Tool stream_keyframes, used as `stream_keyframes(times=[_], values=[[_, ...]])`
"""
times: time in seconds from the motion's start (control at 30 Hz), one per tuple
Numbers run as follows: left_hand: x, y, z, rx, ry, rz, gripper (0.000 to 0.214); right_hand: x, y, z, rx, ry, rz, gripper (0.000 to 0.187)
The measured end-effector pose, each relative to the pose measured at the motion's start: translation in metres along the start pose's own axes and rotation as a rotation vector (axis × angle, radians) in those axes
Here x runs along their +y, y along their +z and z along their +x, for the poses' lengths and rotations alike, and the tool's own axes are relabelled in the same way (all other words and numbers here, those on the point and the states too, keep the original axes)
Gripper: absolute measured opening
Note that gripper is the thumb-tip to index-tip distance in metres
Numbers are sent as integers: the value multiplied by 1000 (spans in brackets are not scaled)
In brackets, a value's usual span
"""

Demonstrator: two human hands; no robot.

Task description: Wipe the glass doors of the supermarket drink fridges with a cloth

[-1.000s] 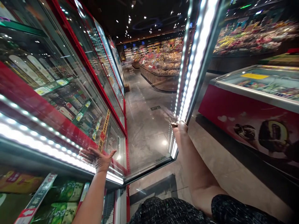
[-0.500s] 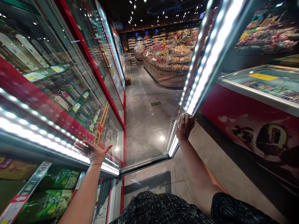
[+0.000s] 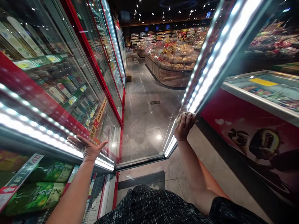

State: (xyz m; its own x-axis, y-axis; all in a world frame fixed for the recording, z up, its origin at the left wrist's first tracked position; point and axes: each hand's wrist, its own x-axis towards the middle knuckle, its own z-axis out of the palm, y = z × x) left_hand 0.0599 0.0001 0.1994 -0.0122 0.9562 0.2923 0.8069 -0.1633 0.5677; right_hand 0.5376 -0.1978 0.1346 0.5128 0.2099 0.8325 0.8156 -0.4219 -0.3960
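An opened glass cooler door [image 3: 140,137] stands in front of me, with bright LED strips along its side edges. My right hand [image 3: 183,129] is closed on a pale, crumpled cloth [image 3: 181,118] pressed against the lower part of the right light strip [image 3: 205,77]. My left hand [image 3: 87,147] has its fingers spread at the left light strip [image 3: 35,132] and holds nothing. Whether its palm presses the glass I cannot tell. A yellow sticker with red lettering [image 3: 98,119] shows just above that hand.
Shelves with bottles [image 3: 59,90] stand behind the glass at left. Green packages [image 3: 44,197] lie in the cooler, lower left. A red chest freezer [image 3: 224,112] stands at right. Farther off, a curved display counter [image 3: 171,76] borders the tiled floor [image 3: 137,109].
My view has shifted slightly, and the hands and door sit a little differently in it. The right hand stays on the strip with the cloth; the left stays spread.
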Motion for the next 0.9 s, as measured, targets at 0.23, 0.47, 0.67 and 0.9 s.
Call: stream_keyframes(times=[0.23,0.47,0.67,0.9], values=[[5,2,2,3,24,6,155,-18,-3,-72,-192,-25,99,58],[13,4,2,29,-10,-71,158,-39,7,-23,-142,-35,306,63],[11,10,2,38,-35,-66,159,-35,8,-65,-247,-36,292,64],[-1,19,5,34,-44,-74,159,-57,17,-29,-168,-41,327,66]])
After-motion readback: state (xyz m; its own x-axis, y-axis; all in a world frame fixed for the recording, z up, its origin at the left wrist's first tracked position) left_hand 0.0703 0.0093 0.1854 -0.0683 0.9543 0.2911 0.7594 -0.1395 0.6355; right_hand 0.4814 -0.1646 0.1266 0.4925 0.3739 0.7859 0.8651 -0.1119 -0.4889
